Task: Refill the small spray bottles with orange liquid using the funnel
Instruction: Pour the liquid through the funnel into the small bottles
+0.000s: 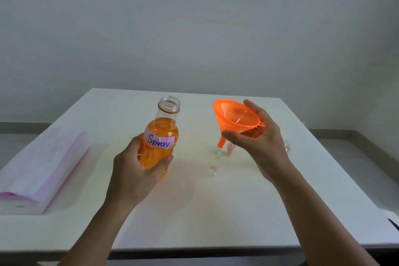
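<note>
Orange liquid makes the open bottle (159, 142) heavy, so my left hand (138, 170) wraps its middle; my right hand (257, 142) pinches the light funnel (234, 119) by its cone.

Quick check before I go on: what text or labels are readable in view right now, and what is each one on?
"Spray." is handwritten in blue on the pale label of the large bottle of orange liquid in the left hand.
Nothing else is readable: no text shows on the funnel, and the folded pink sheets are too blurred.
</note>
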